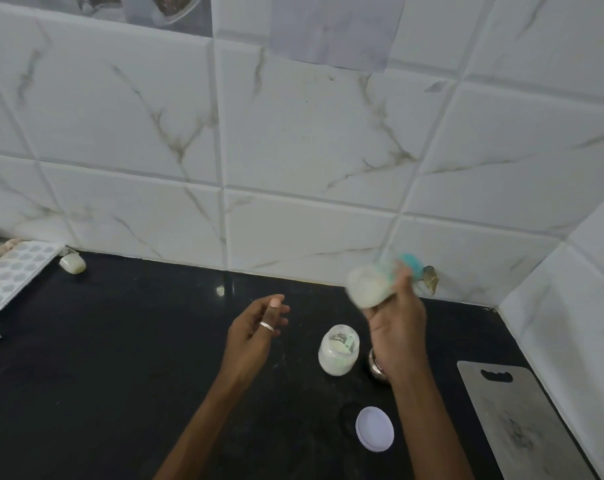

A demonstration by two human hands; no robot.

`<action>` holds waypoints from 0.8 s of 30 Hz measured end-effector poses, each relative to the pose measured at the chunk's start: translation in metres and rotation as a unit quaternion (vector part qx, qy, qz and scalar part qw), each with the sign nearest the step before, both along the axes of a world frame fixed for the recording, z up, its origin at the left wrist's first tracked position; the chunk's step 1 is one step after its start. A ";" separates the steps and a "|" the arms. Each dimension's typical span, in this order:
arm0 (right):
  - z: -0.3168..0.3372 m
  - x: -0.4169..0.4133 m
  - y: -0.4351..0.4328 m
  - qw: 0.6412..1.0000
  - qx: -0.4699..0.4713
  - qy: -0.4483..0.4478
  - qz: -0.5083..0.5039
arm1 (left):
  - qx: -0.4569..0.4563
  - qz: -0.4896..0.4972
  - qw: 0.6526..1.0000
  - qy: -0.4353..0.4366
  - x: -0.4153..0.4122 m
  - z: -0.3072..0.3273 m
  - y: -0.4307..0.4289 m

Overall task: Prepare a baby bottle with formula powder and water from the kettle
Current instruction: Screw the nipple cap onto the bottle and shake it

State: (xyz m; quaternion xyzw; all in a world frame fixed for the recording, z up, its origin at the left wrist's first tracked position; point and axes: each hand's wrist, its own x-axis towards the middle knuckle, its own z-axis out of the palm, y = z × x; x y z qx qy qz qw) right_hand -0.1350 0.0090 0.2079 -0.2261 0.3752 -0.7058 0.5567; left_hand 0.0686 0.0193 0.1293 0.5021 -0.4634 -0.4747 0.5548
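My right hand is raised above the black counter, gripping a baby bottle with milky contents and a teal top; the bottle is motion-blurred and lies tilted on its side. My left hand hovers over the counter to its left, fingers loosely curled, a ring on one finger, holding nothing. A clear jar of white formula powder stands open on the counter between my hands. Its round white lid lies flat nearer to me. No kettle is in view.
A small shiny metal vessel sits partly hidden behind my right wrist. A steel cutting board lies at the right near the tiled corner wall. At far left are an ice tray and a small pale block.
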 end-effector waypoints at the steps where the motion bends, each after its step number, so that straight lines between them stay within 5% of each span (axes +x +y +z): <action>1: 0.000 -0.001 -0.001 0.999 -0.007 -0.030 -0.024 | 0.000 0.002 1.000 0.000 0.000 0.000 0.000; 6: -0.008 0.016 0.009 0.983 0.035 0.158 0.088 | -0.001 0.002 1.000 -0.003 0.001 -0.001 -0.002; 10: 0.003 0.007 0.003 1.000 0.026 0.002 -0.014 | 0.001 0.000 1.000 -0.001 0.002 0.000 0.000; 14: -0.006 0.019 0.010 0.982 0.037 0.164 0.086 | 0.001 -0.002 1.000 -0.003 0.004 -0.001 0.000; 18: 0.008 0.008 0.003 1.000 0.010 0.000 -0.011 | 0.001 -0.005 1.000 -0.001 0.005 0.000 0.001; 22: -0.003 0.028 0.012 0.982 0.031 0.157 0.100 | 0.002 -0.010 1.000 -0.005 0.005 0.000 -0.001; 24: 0.000 0.022 0.009 0.989 0.010 0.127 0.070 | 0.000 -0.014 1.000 -0.002 0.004 0.002 -0.001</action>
